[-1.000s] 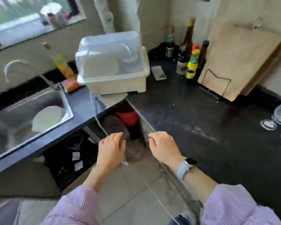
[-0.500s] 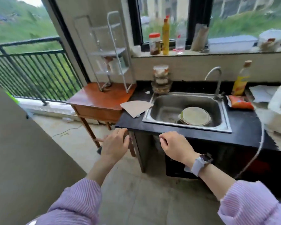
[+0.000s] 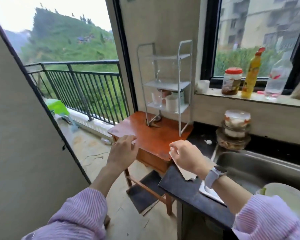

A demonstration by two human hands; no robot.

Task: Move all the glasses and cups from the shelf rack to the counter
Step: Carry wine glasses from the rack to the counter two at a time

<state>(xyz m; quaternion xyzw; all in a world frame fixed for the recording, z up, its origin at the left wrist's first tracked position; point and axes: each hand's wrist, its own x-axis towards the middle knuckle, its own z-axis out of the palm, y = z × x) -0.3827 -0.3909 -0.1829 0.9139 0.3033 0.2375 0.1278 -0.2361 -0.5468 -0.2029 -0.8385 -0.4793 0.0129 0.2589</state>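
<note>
Both hands are held out in front of the body, empty and well short of the shelf rack [image 3: 164, 84], which stands on a small wooden table [image 3: 151, 135] beside the dark counter [image 3: 184, 186]. The left hand [image 3: 122, 153] has a loose, open grip with the fingers spread and nothing in it; the right hand [image 3: 185, 155] is half curled with the fingers bent inward and also holds nothing. That reads as a reach being prepared, one hand per item. On the lowest shelf sit a clear glass [image 3: 157, 99] and a white cup [image 3: 171, 103] just beside each other, with more cups behind them too blurred to count. A wine glass [image 3: 157, 71] stands on the middle shelf. The top shelf looks bare.
</note>
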